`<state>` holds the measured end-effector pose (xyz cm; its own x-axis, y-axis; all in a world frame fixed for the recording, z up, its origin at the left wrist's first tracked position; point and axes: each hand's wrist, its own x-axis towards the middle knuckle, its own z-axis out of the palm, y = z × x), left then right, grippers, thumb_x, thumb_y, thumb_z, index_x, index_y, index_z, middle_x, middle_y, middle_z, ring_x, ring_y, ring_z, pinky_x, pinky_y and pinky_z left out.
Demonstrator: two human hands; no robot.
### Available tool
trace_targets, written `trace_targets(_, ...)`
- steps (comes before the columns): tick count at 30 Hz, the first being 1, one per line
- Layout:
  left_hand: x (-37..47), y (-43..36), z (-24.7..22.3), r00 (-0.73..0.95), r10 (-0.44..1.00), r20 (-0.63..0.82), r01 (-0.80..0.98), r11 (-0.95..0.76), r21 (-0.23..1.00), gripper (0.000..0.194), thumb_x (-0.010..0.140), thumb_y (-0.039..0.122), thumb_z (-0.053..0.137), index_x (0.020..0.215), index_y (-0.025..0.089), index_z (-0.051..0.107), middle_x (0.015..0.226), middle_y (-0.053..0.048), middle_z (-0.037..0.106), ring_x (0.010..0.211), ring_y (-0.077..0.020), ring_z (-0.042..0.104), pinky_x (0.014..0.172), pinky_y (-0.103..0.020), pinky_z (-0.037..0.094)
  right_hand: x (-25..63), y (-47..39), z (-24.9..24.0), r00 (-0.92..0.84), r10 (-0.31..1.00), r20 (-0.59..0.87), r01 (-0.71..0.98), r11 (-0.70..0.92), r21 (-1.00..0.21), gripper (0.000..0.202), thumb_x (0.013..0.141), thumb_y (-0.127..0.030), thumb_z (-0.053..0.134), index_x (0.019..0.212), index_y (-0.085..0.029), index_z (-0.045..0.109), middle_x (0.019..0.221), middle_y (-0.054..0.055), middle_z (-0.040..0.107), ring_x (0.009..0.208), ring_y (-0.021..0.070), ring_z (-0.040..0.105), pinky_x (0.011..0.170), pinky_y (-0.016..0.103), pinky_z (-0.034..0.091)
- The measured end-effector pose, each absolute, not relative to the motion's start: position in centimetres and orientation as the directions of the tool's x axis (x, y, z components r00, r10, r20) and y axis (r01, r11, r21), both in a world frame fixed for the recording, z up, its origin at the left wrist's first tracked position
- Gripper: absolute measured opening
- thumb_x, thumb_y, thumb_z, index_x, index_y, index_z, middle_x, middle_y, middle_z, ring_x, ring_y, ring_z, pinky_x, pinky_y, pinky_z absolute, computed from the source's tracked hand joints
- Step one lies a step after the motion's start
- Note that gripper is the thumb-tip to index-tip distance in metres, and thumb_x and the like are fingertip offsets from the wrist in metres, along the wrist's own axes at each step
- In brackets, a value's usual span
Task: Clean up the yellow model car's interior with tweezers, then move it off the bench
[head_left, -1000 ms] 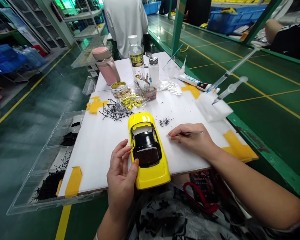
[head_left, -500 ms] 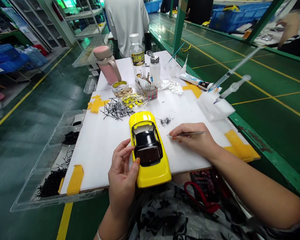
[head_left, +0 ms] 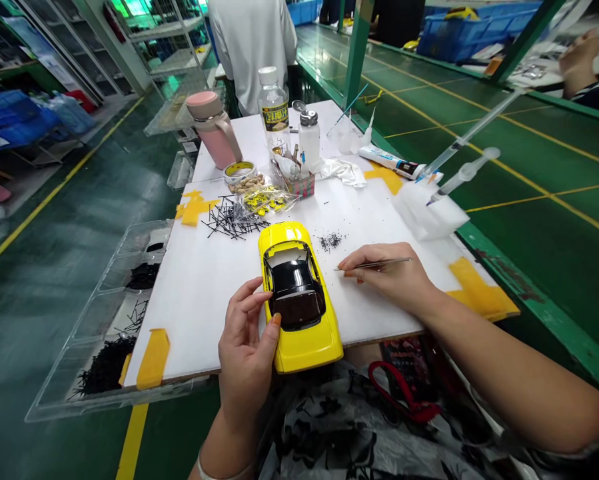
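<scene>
A yellow model car body (head_left: 304, 347) with a black roof rests on the white board (head_left: 189, 320) in front of me. My left hand (head_left: 249, 333) grips its left side, thumb near the rear window and fingers along the edge. To the right of the car, my right hand (head_left: 386, 273) pinches slim metal tweezers (head_left: 392, 261), their tip low over the board and pointing left. Whether the tip holds a part is too small to tell. Just beyond that tip lies a scatter of tiny black parts (head_left: 330, 241).
Black pin-like sticks (head_left: 229, 220) and a bag of yellow parts (head_left: 264, 200) lie beyond the car. Syringes (head_left: 464, 177) stand in a white block (head_left: 432, 210) at right. A pink flask (head_left: 214, 130) and a clear bottle (head_left: 274, 117) stand behind. A compartment tray (head_left: 94, 320) is at left.
My right hand and the tweezers have tilted very slightly; the car stays in my left hand. At the upper right, another person's hand has changed position.
</scene>
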<state>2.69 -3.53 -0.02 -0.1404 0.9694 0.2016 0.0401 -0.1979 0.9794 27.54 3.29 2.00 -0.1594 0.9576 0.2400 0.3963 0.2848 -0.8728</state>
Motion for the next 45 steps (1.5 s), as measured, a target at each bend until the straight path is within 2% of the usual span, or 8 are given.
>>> trace_targets(3, 2.6, -3.5, 0.1, -0.129, 0.970, 0.208, 0.047, -0.204, 0.978, 0.022, 0.087, 0.022, 0.068, 0.110, 0.024, 0.067, 0.142, -0.008, 0.051, 0.137, -0.0258, 0.049, 0.116, -0.040, 0.041, 27.3, 3.4, 2.2, -0.169, 0.963, 0.210, 0.372, 0.259, -0.892, 0.011, 0.078, -0.026, 0.074, 0.081, -0.016, 0.077, 0.079, 0.006, 0.077, 0.060, 0.0137, 0.067, 0.058, 0.028, 0.056)
trace_targets(9, 2.5, -3.5, 0.2, -0.107, 0.970, 0.217, 0.061, -0.212, 0.975, 0.023, 0.088, 0.021, 0.067, 0.111, 0.024, 0.066, 0.142, -0.008, 0.050, 0.137, -0.0252, 0.048, 0.116, -0.039, 0.041, 26.7, 4.0, 3.0, -0.247, 0.945, 0.213, 0.397, 0.300, -0.867, 0.007, 0.078, -0.020, 0.070, 0.078, -0.017, 0.076, 0.082, 0.005, 0.077, 0.072, 0.0162, 0.071, 0.065, 0.029, 0.057)
trace_targets(15, 2.6, -3.5, 0.2, -0.115, 0.970, 0.215, 0.060, -0.209, 0.976, 0.022, 0.088, 0.020, 0.067, 0.110, 0.024, 0.066, 0.142, -0.008, 0.050, 0.136, -0.0258, 0.049, 0.116, -0.040, 0.040, 26.5, 4.1, 2.9, -0.204, 0.965, 0.165, 0.468, 0.244, -0.849, 0.008, 0.079, -0.022, 0.073, 0.081, -0.015, 0.076, 0.067, 0.002, 0.072, 0.059, 0.0120, 0.064, 0.056, 0.024, 0.048)
trace_targets(22, 2.5, -3.5, -0.2, -0.125, 0.967, 0.222, 0.058, -0.217, 0.975, 0.023, 0.088, 0.021, 0.068, 0.111, 0.024, 0.067, 0.142, -0.009, 0.050, 0.136, -0.0255, 0.050, 0.115, -0.039, 0.042, 26.7, 4.2, 2.3, -0.205, 0.964, 0.171, 0.442, 0.248, -0.862, 0.007, 0.079, -0.019, 0.072, 0.082, -0.015, 0.075, 0.076, 0.003, 0.075, 0.064, 0.0119, 0.066, 0.062, 0.024, 0.050)
trace_targets(29, 2.5, -3.5, -0.4, -0.115, 0.964, 0.240, 0.062, -0.234, 0.970, 0.023, 0.088, 0.021, 0.067, 0.111, 0.023, 0.067, 0.142, -0.010, 0.050, 0.136, -0.0260, 0.050, 0.115, -0.039, 0.042, 26.4, 4.2, 2.4, -0.146, 0.976, 0.160, 0.461, 0.210, -0.862, 0.013, 0.079, -0.026, 0.073, 0.080, -0.014, 0.073, 0.067, 0.002, 0.072, 0.054, 0.0110, 0.063, 0.054, 0.024, 0.046)
trace_targets(45, 2.6, -3.5, -0.2, -0.130, 0.961, 0.244, 0.083, -0.235, 0.969, 0.022, 0.087, 0.023, 0.069, 0.109, 0.023, 0.068, 0.141, -0.010, 0.052, 0.135, -0.0271, 0.051, 0.115, -0.042, 0.042, 25.8, 4.4, 2.3, -0.129, 0.982, 0.138, 0.438, 0.181, -0.881, 0.010, 0.079, -0.022, 0.069, 0.083, -0.013, 0.073, 0.068, 0.002, 0.073, 0.049, 0.0112, 0.064, 0.049, 0.023, 0.047)
